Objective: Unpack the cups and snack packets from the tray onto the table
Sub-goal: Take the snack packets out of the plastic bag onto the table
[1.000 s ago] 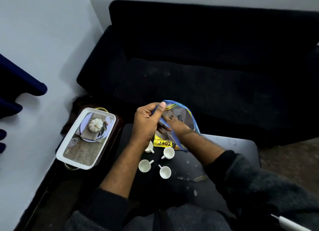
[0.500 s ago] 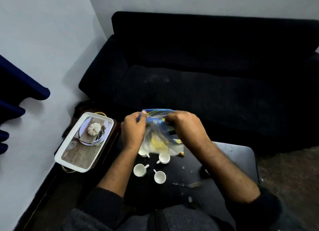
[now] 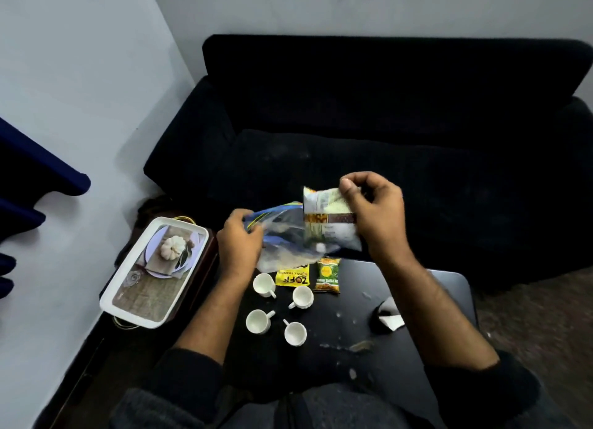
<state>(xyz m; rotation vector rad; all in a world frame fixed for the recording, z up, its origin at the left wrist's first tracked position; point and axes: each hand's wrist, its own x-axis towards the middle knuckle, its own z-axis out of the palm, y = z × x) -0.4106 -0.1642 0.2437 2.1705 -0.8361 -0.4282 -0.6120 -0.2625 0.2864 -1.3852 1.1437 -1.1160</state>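
Observation:
My left hand [image 3: 239, 246] grips the mouth of a clear zip bag with a blue seal [image 3: 282, 236], held above the black table [image 3: 426, 342]. My right hand [image 3: 375, 213] pinches the top of a pale snack packet [image 3: 324, 220], lifted beside the bag. On the table lie a yellow packet [image 3: 293, 278] and a green-orange packet [image 3: 328, 275]. Several small white cups stand in front of them, such as a cup [image 3: 263, 284], a cup [image 3: 302, 297] and a cup [image 3: 258, 321]. The white tray [image 3: 128, 313] sits to the left, holding only its printed picture.
A black sofa [image 3: 385, 124] fills the space behind the table. A dark object with a white paper [image 3: 386, 316] rests on the table's right part, with crumbs and smears nearby. A wall [image 3: 64, 76] stands on the left.
My right hand has drawn the pale packet up out of the zip bag and to the right. A green-orange packet now lies beside the yellow one. The left hand still holds the bag.

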